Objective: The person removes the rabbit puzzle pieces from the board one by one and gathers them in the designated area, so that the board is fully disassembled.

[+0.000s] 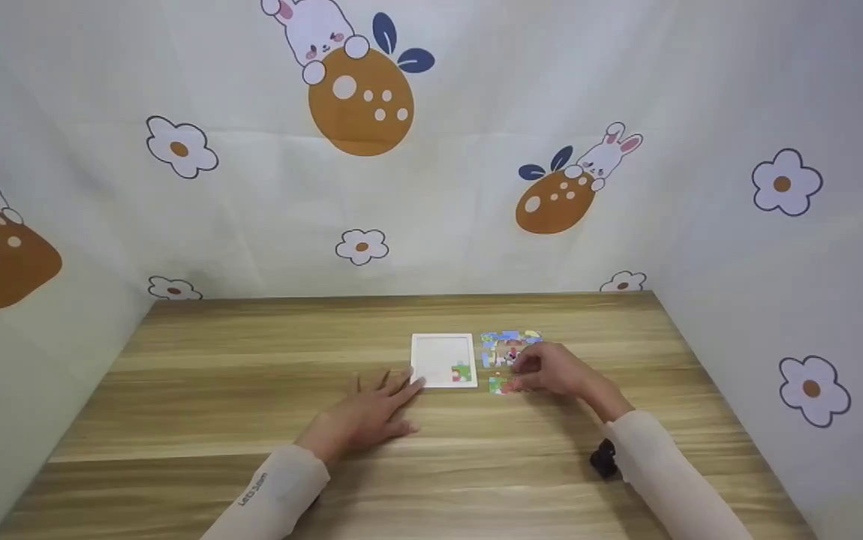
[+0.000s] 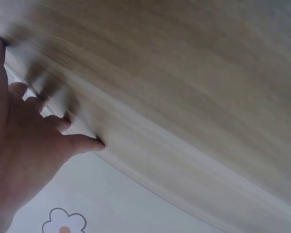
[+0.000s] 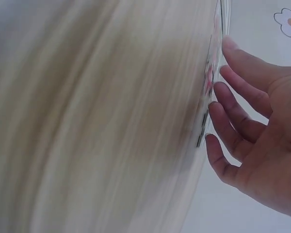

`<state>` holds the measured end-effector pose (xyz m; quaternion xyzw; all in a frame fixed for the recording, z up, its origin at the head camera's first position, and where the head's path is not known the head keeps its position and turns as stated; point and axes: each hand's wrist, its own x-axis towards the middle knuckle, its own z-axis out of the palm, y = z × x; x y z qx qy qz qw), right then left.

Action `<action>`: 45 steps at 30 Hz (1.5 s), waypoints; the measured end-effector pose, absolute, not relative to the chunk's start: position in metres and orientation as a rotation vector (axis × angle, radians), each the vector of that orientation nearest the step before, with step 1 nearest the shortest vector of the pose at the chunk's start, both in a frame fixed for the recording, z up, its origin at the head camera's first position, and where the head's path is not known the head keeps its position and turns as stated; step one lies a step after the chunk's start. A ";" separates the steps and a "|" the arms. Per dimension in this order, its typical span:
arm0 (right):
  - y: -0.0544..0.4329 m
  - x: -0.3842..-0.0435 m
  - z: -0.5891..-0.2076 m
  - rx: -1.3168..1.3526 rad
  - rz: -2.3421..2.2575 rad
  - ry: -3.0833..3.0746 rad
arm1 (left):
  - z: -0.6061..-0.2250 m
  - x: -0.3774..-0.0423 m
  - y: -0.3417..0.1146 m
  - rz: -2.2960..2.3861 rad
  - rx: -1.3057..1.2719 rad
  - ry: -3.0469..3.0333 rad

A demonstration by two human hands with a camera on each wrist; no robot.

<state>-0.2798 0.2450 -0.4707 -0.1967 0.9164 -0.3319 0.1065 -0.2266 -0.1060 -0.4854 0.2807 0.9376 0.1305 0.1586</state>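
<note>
A white tray-like frame (image 1: pixel 474 361) lies flat on the table, with a colourful jigsaw piece (image 1: pixel 462 373) in its lower right corner. My left hand (image 1: pixel 368 412) rests on the table with fingers spread, fingertips at the frame's lower left edge. To the right of the frame, several jigsaw pieces (image 1: pixel 488 354) form a blue-edged group. Nearer me lies a green and red strip of pieces (image 1: pixel 497 385). Over these pieces hovers my right hand (image 1: pixel 559 371), its fingers loosely bent and partly hiding them. In the right wrist view nothing shows between its fingertips.
Wood-grain tabletop (image 1: pixel 251 390) extends around the frame and pieces. Light fabric walls (image 1: pixel 446 187) with rabbit and flower prints stand behind the table and at both sides. A small black object (image 1: pixel 604 459) shows under the right wrist.
</note>
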 end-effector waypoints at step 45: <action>0.149 -0.292 -0.472 -0.520 -0.892 2.697 | -0.486 -0.224 -0.109 0.393 0.839 2.693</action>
